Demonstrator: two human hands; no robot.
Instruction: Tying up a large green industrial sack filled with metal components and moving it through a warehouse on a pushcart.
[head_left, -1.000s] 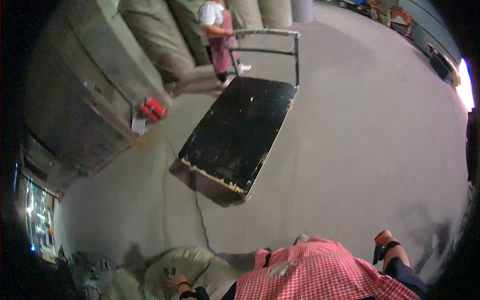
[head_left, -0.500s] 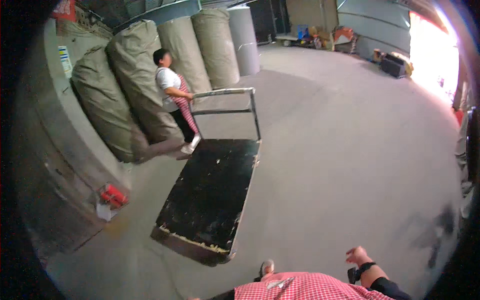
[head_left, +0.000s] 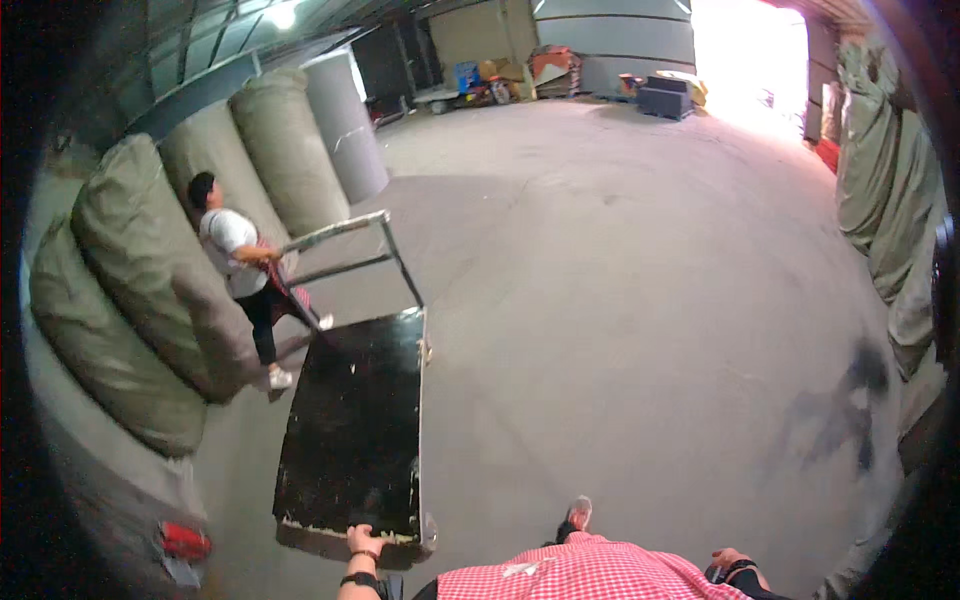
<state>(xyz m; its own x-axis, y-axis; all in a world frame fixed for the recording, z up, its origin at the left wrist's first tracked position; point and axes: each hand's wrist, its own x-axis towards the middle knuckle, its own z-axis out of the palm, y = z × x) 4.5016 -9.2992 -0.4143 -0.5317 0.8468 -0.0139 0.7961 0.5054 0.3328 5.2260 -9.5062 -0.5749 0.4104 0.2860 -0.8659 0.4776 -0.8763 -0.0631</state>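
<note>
A flatbed cart (head_left: pixel 352 420) with a dark, worn platform stands ahead to the left. My left hand (head_left: pixel 364 541) is closed over the platform's near edge, fingers on top. My right hand (head_left: pixel 733 562) hangs beside my red-checked apron (head_left: pixel 590 572), loosely open with nothing visible in it. At the cart's far end rises a metal push handle (head_left: pixel 345 232). Another person (head_left: pixel 240 255) in a white top and checked apron walks there, with a hand on that handle.
Tall wrapped rolls (head_left: pixel 290 150) lean along the left side, and covered bundles (head_left: pixel 885 190) line the right. A red object (head_left: pixel 185 540) lies at lower left. A dark box (head_left: pixel 665 98) sits near the bright doorway (head_left: pixel 750 70) at the back. Concrete floor (head_left: pixel 620 300) stretches between.
My left hand has come into view and taken hold of the cart's near edge. The view has swung right, so the cart and the other person appear farther left. My right hand has lowered.
</note>
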